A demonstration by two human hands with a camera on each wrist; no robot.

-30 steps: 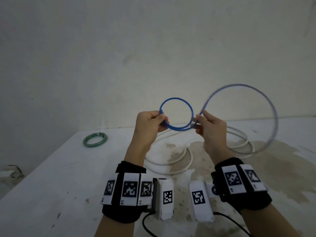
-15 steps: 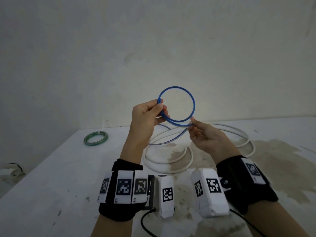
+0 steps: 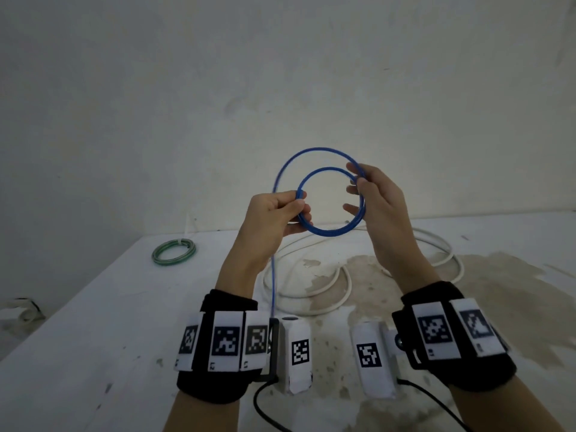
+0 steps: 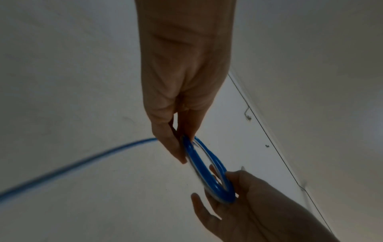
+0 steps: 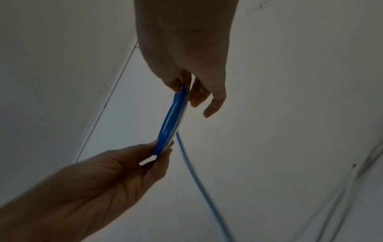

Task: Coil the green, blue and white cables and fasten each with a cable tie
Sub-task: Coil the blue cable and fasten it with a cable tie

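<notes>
You hold the blue cable (image 3: 331, 232) coiled in the air, left hand (image 3: 274, 213) pinching its left side, right hand (image 3: 378, 198) pinching the outer loop. Below, the white cable (image 3: 314, 308) sprawls on the table (image 3: 93, 307); the green coil (image 3: 174, 251) lies far left.

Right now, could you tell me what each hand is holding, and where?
Both hold the blue cable: the left hand pinches the coil's left side, the right hand its upper right.

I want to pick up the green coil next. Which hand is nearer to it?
Left. The left hand is raised above the table, right of the green coil. The right hand is farther right still, across the blue cable both hold.
</notes>
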